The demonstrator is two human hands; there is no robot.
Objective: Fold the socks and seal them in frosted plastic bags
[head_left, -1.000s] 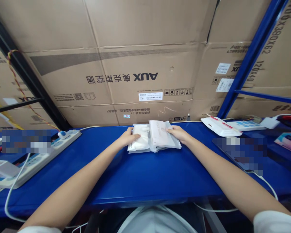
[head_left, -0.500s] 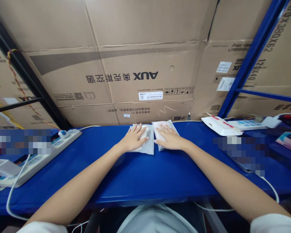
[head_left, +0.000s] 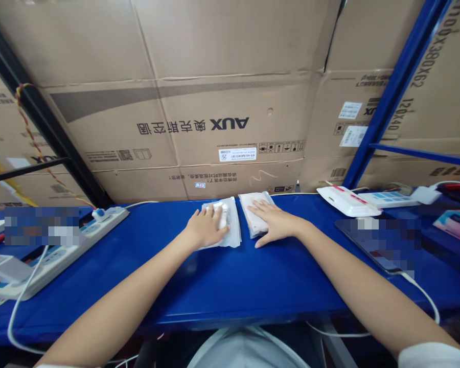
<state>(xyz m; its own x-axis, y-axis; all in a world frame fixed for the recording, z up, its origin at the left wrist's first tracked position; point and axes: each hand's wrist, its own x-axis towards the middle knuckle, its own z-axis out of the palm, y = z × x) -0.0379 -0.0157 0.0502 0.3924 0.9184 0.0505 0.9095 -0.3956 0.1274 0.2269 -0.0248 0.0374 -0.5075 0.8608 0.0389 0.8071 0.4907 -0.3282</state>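
Note:
Two flat white packets lie side by side on the blue table (head_left: 214, 286), a narrow gap between them. My left hand (head_left: 207, 228) rests on the left packet (head_left: 234, 225), fingers spread, covering its left part. Across the right packet (head_left: 249, 207), which looks slightly pinkish, lies my right hand (head_left: 274, 220); its fingers are apart and the thumb touches down near the packet's lower edge. Neither hand is closed round anything.
Power strips stand at the left (head_left: 61, 255) and right (head_left: 387, 198). A white tray (head_left: 348, 201) and a phone (head_left: 362, 243) with a cable lie on the right. Cardboard (head_left: 191, 102) rises behind the table, between a black post and a blue post.
My left hand has drawn back a little, its fingers more bent. My right thumb has moved down off the right packet. The gap between the packets looks wider and the left one is slightly turned.

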